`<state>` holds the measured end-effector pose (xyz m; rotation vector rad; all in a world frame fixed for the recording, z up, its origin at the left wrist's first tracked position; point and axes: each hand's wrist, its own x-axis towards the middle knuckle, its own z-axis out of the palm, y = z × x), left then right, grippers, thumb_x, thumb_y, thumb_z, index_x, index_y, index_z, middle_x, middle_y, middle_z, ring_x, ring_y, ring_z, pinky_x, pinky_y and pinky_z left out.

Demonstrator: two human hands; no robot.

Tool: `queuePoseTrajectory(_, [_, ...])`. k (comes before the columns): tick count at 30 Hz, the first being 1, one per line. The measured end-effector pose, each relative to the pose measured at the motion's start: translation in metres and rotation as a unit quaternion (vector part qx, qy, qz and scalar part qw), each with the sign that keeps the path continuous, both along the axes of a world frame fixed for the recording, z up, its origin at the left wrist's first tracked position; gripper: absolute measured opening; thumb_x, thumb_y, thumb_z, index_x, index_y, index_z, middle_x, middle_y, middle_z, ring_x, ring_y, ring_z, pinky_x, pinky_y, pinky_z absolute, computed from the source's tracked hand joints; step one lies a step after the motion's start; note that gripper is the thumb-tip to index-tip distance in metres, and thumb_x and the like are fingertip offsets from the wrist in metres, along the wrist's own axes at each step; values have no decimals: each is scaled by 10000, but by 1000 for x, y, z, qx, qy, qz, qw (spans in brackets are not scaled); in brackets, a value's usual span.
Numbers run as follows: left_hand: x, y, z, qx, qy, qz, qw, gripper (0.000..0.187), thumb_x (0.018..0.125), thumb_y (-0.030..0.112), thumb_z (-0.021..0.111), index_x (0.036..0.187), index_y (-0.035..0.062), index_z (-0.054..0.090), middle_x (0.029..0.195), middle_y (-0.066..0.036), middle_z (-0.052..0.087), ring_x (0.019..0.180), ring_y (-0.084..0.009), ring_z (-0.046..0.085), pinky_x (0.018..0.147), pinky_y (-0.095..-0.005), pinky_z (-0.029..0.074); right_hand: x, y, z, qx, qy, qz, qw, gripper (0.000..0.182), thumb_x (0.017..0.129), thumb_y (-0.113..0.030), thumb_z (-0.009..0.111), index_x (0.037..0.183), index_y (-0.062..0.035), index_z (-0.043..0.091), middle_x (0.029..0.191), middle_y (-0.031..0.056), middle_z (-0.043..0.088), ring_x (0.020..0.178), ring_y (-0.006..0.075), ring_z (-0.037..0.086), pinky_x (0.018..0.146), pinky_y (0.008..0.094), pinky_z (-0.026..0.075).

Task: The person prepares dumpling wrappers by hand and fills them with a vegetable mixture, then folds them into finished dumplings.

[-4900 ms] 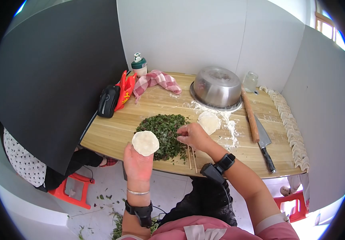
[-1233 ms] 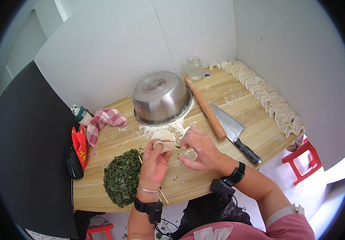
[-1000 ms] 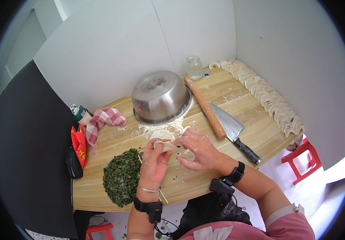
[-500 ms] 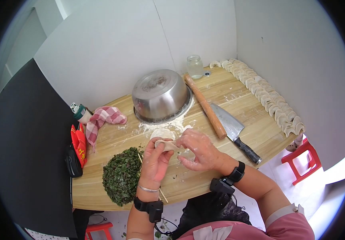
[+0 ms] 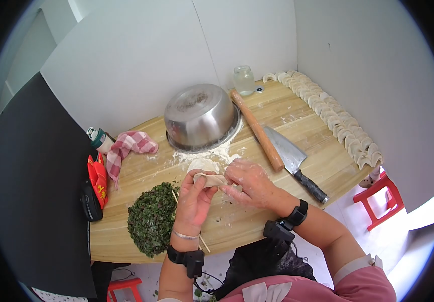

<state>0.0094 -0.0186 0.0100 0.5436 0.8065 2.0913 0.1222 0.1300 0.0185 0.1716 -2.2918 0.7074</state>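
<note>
A folded dumpling of pale dough is held between my two hands above the table. My left hand grips its left end, thumb on top and fingers beneath. At its right end, the thumb and fingertips of my right hand pinch the edge. Just behind the hands, a flat round dough wrapper lies in loose flour. Beside my left wrist is a heap of chopped green filling, its container not visible. Chopsticks lie partly hidden under my left forearm.
An upturned steel basin stands behind the wrapper. A rolling pin rests against a cleaver. Rows of dumplings line the right edge. A glass jar, checked cloth and bottle stand around the table.
My right hand has closed from spread fingers to a pinch on the dumpling's right end. My left hand keeps its hold. The view has shifted slightly.
</note>
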Motion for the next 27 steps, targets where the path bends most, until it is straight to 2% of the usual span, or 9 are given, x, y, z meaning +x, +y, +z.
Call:
queuePoseTrajectory(2, [0,1,0,-2,0,0,1000,146,913,67,564,1056,64,539,1051,-115,616,951,-190,629,767,-252,556,-2,-1,1,13,50,8,999,193,781,-155,645,748,-44,491,699,117,484,679,327,497,589,415,394])
queuePoseTrajectory(4, [-1,0,-1,-4,0,0,1000,146,913,69,564,1057,65,542,1043,-109,611,948,-183,628,743,-238,568,-5,-2,-2,12,62,9,998,170,780,-127,641,757,-42,495,701,118,483,682,328,497,590,415,395])
queuePoseTrajectory(6, [-3,-1,-3,4,1,-9,1000,142,910,64,570,1048,58,537,1061,-128,621,961,-209,629,794,-272,541,-6,-2,-2,10,73,11,997,149,780,-100,636,766,-40,500,704,120,482,685,329,498,591,416,396])
queuePoseTrajectory(8, [0,0,1,2,4,-6,1000,141,910,65,567,1048,60,539,1047,-118,613,969,-204,623,773,-253,554,-6,-2,-1,-11,92,54,994,139,774,-71,636,779,-40,500,708,121,482,689,327,499,590,415,395])
queuePoseTrajectory(15, [-2,-4,3,12,41,-24,999,136,893,38,568,1024,64,545,1021,-101,597,982,-223,596,747,-266,523,-1,1,1,-20,102,92,990,250,768,-150,698,706,-53,476,659,105,474,633,315,492,557,388,383])
queuePoseTrajectory(17, [-1,-4,4,12,51,-30,998,132,889,34,570,1016,62,547,1009,-95,596,969,-223,596,751,-273,514,1,1,2,-33,57,91,994,308,762,-196,719,673,-61,457,619,97,457,591,307,482,534,376,375])
queuePoseTrajectory(21, [2,-3,7,12,72,-36,997,119,882,37,581,995,55,548,983,-85,591,933,-210,596,774,-282,507,3,0,3,-32,67,78,994,306,771,-198,706,671,-62,451,606,98,449,578,306,482,524,380,374])
queuePoseTrajectory(24, [2,-3,6,-2,76,-36,996,121,877,49,597,987,53,548,981,-81,589,915,-188,593,787,-279,507,4,-1,3,-12,32,50,998,221,808,-208,637,739,-60,488,645,100,493,651,326,528,599,413,417])
queuePoseTrajectory(27, [0,-4,4,-7,87,-34,996,123,875,60,609,981,51,548,993,-82,585,911,-172,592,801,-279,506,1,-2,0,-2,33,43,999,139,812,-138,610,779,-57,503,667,107,509,673,339,532,612,422,421])
